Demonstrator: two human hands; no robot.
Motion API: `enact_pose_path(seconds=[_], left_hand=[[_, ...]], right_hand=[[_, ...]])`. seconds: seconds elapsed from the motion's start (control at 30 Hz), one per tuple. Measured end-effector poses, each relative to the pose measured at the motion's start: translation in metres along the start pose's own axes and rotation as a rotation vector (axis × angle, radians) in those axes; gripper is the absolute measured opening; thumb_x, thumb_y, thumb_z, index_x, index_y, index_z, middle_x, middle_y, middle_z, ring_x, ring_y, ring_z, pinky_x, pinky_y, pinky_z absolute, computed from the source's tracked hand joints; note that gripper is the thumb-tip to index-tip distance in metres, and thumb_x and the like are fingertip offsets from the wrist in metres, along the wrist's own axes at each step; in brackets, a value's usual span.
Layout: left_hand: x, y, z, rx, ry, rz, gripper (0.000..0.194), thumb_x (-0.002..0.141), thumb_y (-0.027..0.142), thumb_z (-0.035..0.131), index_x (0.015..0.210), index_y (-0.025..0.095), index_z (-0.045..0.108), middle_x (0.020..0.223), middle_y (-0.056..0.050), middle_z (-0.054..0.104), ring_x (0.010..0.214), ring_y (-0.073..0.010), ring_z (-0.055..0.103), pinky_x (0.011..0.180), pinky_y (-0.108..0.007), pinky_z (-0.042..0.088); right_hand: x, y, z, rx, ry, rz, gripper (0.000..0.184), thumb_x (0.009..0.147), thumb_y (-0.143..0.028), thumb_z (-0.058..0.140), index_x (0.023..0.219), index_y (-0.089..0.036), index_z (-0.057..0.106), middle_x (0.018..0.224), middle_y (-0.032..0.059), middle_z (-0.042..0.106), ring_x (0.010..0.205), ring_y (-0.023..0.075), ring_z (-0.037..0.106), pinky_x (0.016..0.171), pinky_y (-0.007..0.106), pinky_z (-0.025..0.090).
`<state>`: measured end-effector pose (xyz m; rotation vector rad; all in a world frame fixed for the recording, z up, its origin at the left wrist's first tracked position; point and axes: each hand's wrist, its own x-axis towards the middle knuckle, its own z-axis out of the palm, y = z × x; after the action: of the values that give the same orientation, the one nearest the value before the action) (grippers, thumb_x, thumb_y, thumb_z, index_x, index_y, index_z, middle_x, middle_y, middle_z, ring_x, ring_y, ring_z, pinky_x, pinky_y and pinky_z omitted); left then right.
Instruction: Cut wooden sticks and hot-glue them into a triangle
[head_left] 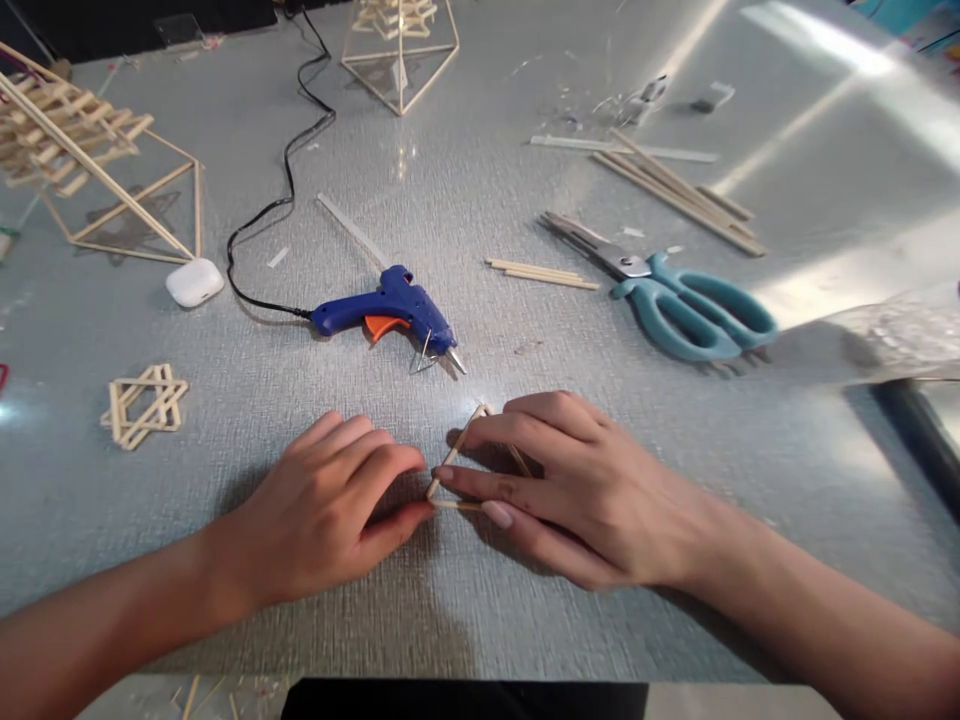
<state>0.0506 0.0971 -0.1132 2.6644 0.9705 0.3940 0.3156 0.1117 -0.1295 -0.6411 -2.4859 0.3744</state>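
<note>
On the tabletop in front of me lies a small triangle of thin wooden sticks [454,456]. My right hand [600,490] covers its right part, with the fingertips pressing on the left stick and the thumb at the bottom one. At the triangle's left corner, the thumb and forefinger of my left hand [330,500] close in around the joint; the other fingers are curled. A blue glue gun [409,305] with an orange trigger rests just beyond, its nozzle pointing toward the triangle. A glue stick [351,230] protrudes from its back.
Teal-handled scissors [694,310] lie at right, near short sticks [540,273] and longer sticks [675,190]. A star of sticks [146,405] and a white case [195,283] are at left. Stick structures [135,200] stand farther back. A black cord [289,160] trails from the glue gun.
</note>
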Motion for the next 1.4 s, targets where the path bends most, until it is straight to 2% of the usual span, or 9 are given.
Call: enact_pose_path(seconds=[0.33, 0.43, 0.57, 0.67, 0.87, 1.4], left_hand=[[0.000, 0.000, -0.001, -0.005, 0.019, 0.002, 0.014, 0.098, 0.027, 0.062, 0.106, 0.017, 0.056, 0.088, -0.002, 0.062, 0.079, -0.0182, 0.052, 0.073, -0.035, 0.037], [0.000, -0.002, -0.001, -0.011, 0.024, -0.004, 0.016, 0.097, 0.028, 0.063, 0.106, 0.017, 0.057, 0.089, -0.002, 0.062, 0.080, -0.0183, 0.052, 0.074, -0.035, 0.037], [-0.001, -0.002, 0.000, -0.029, 0.024, -0.013, 0.017, 0.097, 0.029, 0.064, 0.107, 0.018, 0.056, 0.092, -0.003, 0.062, 0.082, -0.0184, 0.053, 0.075, -0.034, 0.037], [-0.002, -0.003, 0.000, -0.021, 0.017, -0.014, 0.018, 0.097, 0.029, 0.064, 0.109, 0.018, 0.056, 0.094, -0.003, 0.063, 0.083, -0.0187, 0.053, 0.077, -0.034, 0.037], [-0.003, -0.004, -0.001, 0.002, 0.044, 0.003, 0.018, 0.098, 0.031, 0.062, 0.111, 0.018, 0.057, 0.093, -0.003, 0.063, 0.085, -0.0196, 0.053, 0.080, -0.034, 0.038], [-0.004, -0.005, -0.002, -0.001, 0.042, 0.023, 0.022, 0.096, 0.030, 0.063, 0.113, 0.017, 0.057, 0.091, -0.003, 0.062, 0.082, -0.0195, 0.052, 0.077, -0.035, 0.038]], right_hand=[[0.001, 0.002, -0.002, 0.050, 0.059, -0.018, 0.031, 0.100, -0.026, 0.049, 0.118, -0.018, 0.073, 0.111, 0.0099, 0.067, 0.100, 0.0224, 0.058, 0.087, 0.040, 0.050], [0.000, 0.004, -0.009, 0.112, 0.163, -0.006, 0.033, 0.100, -0.022, 0.045, 0.119, -0.019, 0.072, 0.101, 0.0087, 0.067, 0.091, 0.0202, 0.059, 0.080, 0.039, 0.051], [-0.003, 0.010, -0.014, 0.115, 0.401, 0.137, 0.035, 0.100, -0.016, 0.043, 0.114, -0.023, 0.074, 0.087, 0.0063, 0.066, 0.079, 0.0186, 0.058, 0.070, 0.038, 0.047], [-0.004, 0.014, -0.014, 0.125, 0.513, 0.218, 0.036, 0.100, -0.016, 0.043, 0.106, -0.024, 0.078, 0.079, 0.0053, 0.064, 0.076, 0.0188, 0.057, 0.068, 0.038, 0.045], [-0.005, 0.017, -0.011, 0.140, 0.528, 0.269, 0.037, 0.102, -0.020, 0.043, 0.097, -0.022, 0.079, 0.077, 0.0049, 0.065, 0.076, 0.0176, 0.057, 0.072, 0.038, 0.045], [-0.005, 0.021, -0.014, 0.138, 0.551, 0.272, 0.036, 0.102, -0.018, 0.043, 0.095, -0.021, 0.077, 0.076, 0.0037, 0.064, 0.075, 0.0163, 0.055, 0.072, 0.037, 0.043]])
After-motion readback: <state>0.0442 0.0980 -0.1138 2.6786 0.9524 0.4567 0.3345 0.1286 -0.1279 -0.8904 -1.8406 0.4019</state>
